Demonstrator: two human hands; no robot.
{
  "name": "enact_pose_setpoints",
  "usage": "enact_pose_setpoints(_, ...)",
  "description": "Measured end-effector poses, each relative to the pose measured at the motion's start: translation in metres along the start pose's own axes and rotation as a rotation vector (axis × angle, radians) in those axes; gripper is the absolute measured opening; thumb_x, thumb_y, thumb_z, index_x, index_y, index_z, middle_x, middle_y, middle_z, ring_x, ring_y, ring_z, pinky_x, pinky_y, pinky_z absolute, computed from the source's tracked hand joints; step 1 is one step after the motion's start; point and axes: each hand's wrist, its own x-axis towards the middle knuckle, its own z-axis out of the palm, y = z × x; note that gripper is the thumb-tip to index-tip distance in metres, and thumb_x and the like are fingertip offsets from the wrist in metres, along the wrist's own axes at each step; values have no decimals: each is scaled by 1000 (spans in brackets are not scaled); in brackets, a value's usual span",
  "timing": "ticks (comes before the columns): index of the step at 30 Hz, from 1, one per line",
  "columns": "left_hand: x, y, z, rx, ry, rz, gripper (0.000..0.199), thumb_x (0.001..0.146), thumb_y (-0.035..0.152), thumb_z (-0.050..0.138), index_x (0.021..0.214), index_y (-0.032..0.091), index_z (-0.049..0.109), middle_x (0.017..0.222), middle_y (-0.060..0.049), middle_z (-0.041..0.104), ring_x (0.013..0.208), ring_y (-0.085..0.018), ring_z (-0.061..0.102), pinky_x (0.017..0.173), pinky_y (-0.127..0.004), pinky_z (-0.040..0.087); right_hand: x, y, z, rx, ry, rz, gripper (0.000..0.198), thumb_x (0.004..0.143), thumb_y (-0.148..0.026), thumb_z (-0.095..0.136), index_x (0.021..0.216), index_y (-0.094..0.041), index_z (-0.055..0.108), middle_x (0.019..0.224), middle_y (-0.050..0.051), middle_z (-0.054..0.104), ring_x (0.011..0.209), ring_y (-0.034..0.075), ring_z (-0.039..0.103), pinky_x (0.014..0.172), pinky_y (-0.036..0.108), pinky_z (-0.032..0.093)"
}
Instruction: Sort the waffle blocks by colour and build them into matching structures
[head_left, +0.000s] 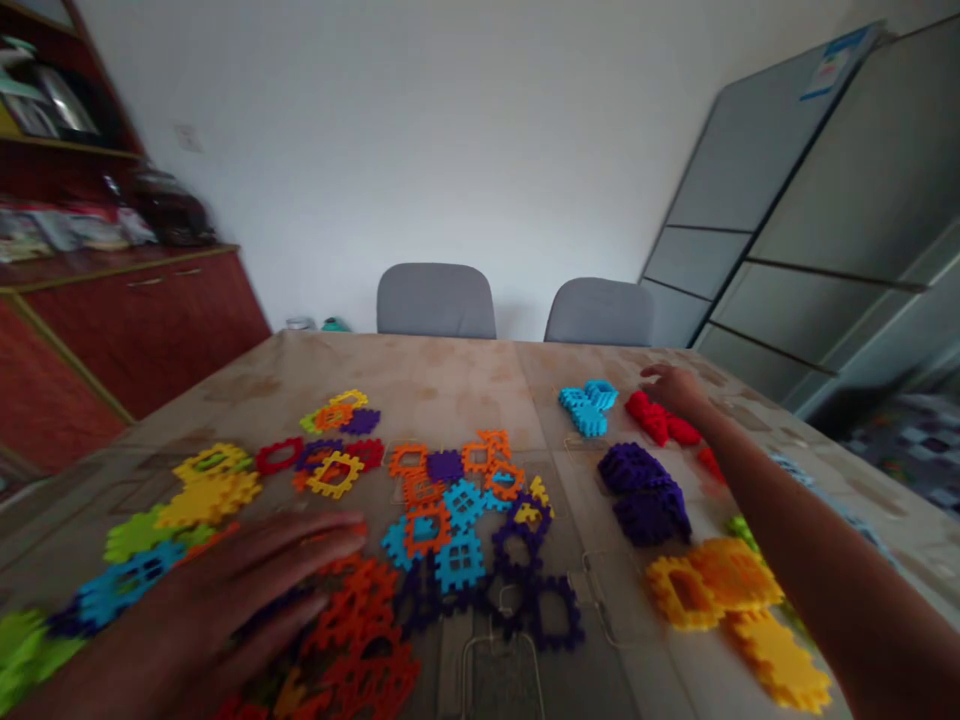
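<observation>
Left hand: the left hand (225, 590) is stretched over the orange-red interlocking tiles (367, 620), fingers extended and loosely parted; blur hides whether the fingertips touch a tile

Right hand: the right hand (671, 388) reaches across the table (465, 375), fingers loosely extended, released, just above the red interlocking tiles (651, 420); contact cannot be told

Red tiles: heaped below the right fingers and toward their left, partly hidden by the hand

Right-side piles: the light-blue tiles (586, 408) lie just left of the red ones, the purple stack (645, 492) nearer the wearer, the yellow-orange tiles (720, 580) beside the right forearm

Middle: the window-frame tiles (459, 560), light blue, lie among orange and dark purple pieces, right of the left fingertips
</observation>
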Motion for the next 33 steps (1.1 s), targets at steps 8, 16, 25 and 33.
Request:
enact_pose_setpoints(8,-34,-28,-18,-49,28,-111,37,97,45,55,134,44,56,135,8,64,118,-25,64,102,-34,53,-63,-56,-33,205,-39,-250,36,85,-17,51,113,-15,73,62,1,70,56,17,65,55,24,46)
enact_pose_setpoints(16,-63,-29,-32,-156,-118,47,44,97,28,59,138,44,53,136,7,63,118,-20,65,100,-26,54,-247,-140,-21,655,-244,-874,32,92,-15,48,117,-24,67,95,4,74,82,16,69,73,26,55)
enact_pose_setpoints(25,-67,-24,-32,-195,-19,42,32,104,32,50,133,41,58,134,4,64,122,-18,61,106,-26,49,-329,-190,31,460,-41,-1289,27,99,-28,57,126,-24,59,128,6,68,111,19,64,92,26,55)
enact_pose_setpoints(33,-76,-9,1,-138,-101,96,42,102,32,55,143,39,49,143,1,58,132,-19,54,112,-31,44,-317,-203,73,233,347,-1331,28,105,-30,43,127,-28,60,126,3,71,114,18,65,94,32,55)
